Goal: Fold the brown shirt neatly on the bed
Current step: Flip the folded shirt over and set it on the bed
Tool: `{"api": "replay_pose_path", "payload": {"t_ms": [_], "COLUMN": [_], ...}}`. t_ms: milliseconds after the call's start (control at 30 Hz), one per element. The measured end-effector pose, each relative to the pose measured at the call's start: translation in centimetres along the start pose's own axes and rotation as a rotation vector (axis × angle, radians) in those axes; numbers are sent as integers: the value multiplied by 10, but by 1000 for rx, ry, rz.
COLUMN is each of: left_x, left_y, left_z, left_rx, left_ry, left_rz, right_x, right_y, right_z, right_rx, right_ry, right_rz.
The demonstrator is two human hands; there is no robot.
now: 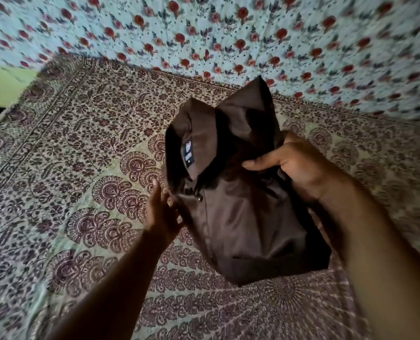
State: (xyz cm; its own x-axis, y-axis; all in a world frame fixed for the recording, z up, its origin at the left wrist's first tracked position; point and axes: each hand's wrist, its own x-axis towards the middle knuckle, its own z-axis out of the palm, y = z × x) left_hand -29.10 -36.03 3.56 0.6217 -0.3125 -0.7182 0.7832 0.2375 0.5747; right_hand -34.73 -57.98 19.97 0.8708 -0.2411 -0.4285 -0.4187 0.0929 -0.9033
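Brown shirt [240, 217], folded into a compact rectangle, collar [199, 141] toward the far side and a small label [188, 151] showing inside it, held up over the bed [81, 168] rather than lying flat. Right hand [294, 165] clamped on the shirt's right edge near the shoulder, thumb [260, 163] across the front, fingers hidden behind the cloth. Left hand [162, 209] at the shirt's left edge beside the top button [199, 198], fingers fairly straight and touching the placket; whether pinching or only pressing, cannot tell. Paisley bedspread [106, 204] beneath. Floral cloth [204, 33] with red flowers beyond, blurred.
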Motion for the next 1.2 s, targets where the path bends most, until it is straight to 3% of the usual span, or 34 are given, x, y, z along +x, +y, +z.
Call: {"api": "replay_pose_path", "payload": {"t_ms": [133, 233, 533, 800, 967, 1200], "left_x": [-32, -47, -93, -134, -162, -220], "left_y": [-17, -23, 3, 25, 58, 117], "left_z": [-4, -22, -162, -281, -389, -502], "left_rx": [-185, -98, 103, 554, 1045, 1268], "left_ry": [-168, -181, 99, 273, 395, 428], "left_rz": [78, 90, 172, 351, 417, 466], "right_x": [-30, -47, -70, -91, -115, -140], "right_y": [11, 24, 99, 176, 194, 215], "right_z": [11, 14, 66, 186, 288, 431], "right_rx": [109, 138, 141, 183, 232, 291], "right_ry": [-144, -153, -106, -30, 12, 108], "right_rz": [-32, -22, 90, 276, 330, 457]}}
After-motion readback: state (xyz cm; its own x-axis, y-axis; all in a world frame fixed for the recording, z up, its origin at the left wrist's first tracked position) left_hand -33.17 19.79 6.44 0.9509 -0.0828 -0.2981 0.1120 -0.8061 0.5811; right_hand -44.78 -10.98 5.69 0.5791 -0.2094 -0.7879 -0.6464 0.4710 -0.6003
